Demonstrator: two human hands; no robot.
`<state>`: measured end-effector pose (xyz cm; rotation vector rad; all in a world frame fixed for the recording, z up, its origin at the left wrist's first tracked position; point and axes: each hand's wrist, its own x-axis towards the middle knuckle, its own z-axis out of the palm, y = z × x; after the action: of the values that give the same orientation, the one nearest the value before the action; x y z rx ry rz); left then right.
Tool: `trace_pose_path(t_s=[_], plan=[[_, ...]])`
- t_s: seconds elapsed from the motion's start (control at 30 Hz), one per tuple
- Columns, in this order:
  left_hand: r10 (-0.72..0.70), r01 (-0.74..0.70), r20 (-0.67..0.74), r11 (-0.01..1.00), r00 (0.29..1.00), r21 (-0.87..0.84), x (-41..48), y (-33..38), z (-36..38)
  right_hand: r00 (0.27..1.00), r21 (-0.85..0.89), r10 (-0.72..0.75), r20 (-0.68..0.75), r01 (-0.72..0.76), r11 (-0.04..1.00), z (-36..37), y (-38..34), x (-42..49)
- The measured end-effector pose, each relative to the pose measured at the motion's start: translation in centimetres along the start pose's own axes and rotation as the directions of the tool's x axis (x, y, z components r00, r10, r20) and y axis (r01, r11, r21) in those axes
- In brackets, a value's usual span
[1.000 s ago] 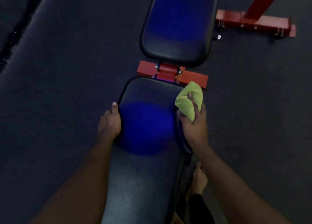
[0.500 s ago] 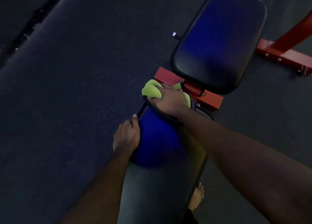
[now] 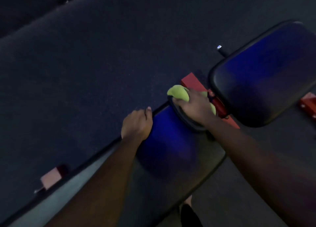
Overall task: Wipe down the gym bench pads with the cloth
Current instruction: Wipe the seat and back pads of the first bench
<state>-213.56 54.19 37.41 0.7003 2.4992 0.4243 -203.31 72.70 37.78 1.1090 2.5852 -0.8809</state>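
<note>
At far end of the near pad (image 3: 171,141), R hand (image 3: 195,105) is clamped down on the cloth (image 3: 179,93), fingers curled over it & pressing it onto the pad's rounded end rim. Cloth is yellow-green and bunched up. Most of it bulges out past the fingertips toward the pad's far-L corner; a smaller bit peeks out under the heel of the palm on the opp. side. So cloth sits under & ahead of the grip, btwn hand and pad, touching both.

L hand (image 3: 136,124) grips the same pad's L edge, a bit nearer the person than R hand. Its fingers wrap over the side out of sight, and the thumb lies along the top rim w/ nail showing. A blue-lit stretch of pad lies btwn the two hands.

Just beyond the cloth, red frame bar (image 3: 189,81) crosses under the gap btwn near pad and far pad (image 3: 265,72). Can't tell if cloth touches it. Far pad is dark w/ blue sheen, neither hand on it. Small pin w/ shiny tip (image 3: 219,48) sticks out on its L side. Another red frame piece (image 3: 307,103) sits at R edge of view, and a pale-red foot end (image 3: 51,177) pokes out from under near pad, lower L. Dark speckled floor (image 3: 85,64) all round. Person's bare foot (image 3: 188,199) is on the floor by pad's R side, partly hidden. View is dim & a bit blurred.
</note>
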Motion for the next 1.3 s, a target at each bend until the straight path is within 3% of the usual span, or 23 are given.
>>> trace_pose_path(t_s=[0.1,0.23,0.37,0.43,0.47,0.53,0.6,0.67,0.73,0.87,0.97,1.03,1.13,1.23,1.3], plan=[[-0.142,0.130,-0.136,0.987,0.980,-0.095,-0.6,-0.4,-0.6,0.980,-0.150,-0.080,0.183,0.109,0.983,-0.8,-2.6,2.5],[-0.382,0.378,-0.088,0.924,0.920,-0.063,-2.8,-3.7,-1.0,0.884,-0.324,-0.255,0.392,0.392,0.861,0.3,-6.4,2.8],[-0.410,0.415,-0.135,0.910,0.902,0.012,-6.5,-6.2,-0.9,0.767,-0.259,-0.534,0.357,0.630,0.732,1.3,-6.8,0.0],[-0.418,0.422,-0.146,0.907,0.897,-0.004,-7.5,-6.5,-1.2,0.778,-0.257,-0.552,0.299,0.623,0.739,0.5,-4.9,0.3],[-0.413,0.420,-0.139,0.907,0.900,0.021,-7.8,-6.5,-1.5,0.825,-0.270,-0.491,0.281,0.559,0.784,-0.2,-3.8,1.2],[-0.414,0.426,-0.153,0.903,0.897,0.055,-8.3,-7.2,-1.7,0.921,-0.252,-0.263,0.286,0.337,0.907,-1.5,-2.6,3.0],[-0.416,0.434,-0.177,0.897,0.892,0.081,-9.0,-8.6,-1.9,0.942,-0.262,-0.084,0.324,0.175,0.949,-1.7,-3.3,4.2],[-0.421,0.447,-0.194,0.888,0.886,0.112,-10.0,-10.5,-2.2,0.939,-0.360,-0.080,0.336,0.207,0.910,-0.5,-5.5,3.9],[-0.468,0.491,-0.204,0.868,0.860,0.079,-11.1,-12.3,-2.6,0.924,-0.437,-0.186,0.335,0.327,0.838,1.2,-8.1,2.2],[-0.577,0.591,-0.222,0.807,0.786,-0.009,-13.3,-16.3,-3.5,0.809,-0.408,-0.452,0.374,0.582,0.704,7.3,-14.0,-3.1],[-0.555,0.572,-0.290,0.820,0.780,-0.029,-15.0,-18.0,-3.7,0.659,-0.323,-0.657,0.366,0.752,0.575,11.4,-16.8,-7.6],[-0.537,0.560,-0.328,0.828,0.777,-0.028,-15.6,-18.9,-3.9,0.605,-0.299,-0.713,0.353,0.795,0.527,11.3,-16.4,-8.0],[-0.503,0.533,-0.350,0.846,0.790,-0.012,-16.1,-20.0,-3.6,0.679,-0.328,-0.675,0.290,0.733,0.596,8.5,-13.0,-4.9],[-0.480,0.510,-0.366,0.860,0.797,-0.018,-16.9,-21.1,-3.4,0.809,-0.389,-0.506,0.299,0.587,0.710,6.5,-11.8,-2.6],[-0.481,0.511,-0.358,0.860,0.800,-0.015,-17.3,-21.8,-3.5,0.839,-0.410,-0.442,0.316,0.541,0.734,6.8,-12.8,-2.7]])
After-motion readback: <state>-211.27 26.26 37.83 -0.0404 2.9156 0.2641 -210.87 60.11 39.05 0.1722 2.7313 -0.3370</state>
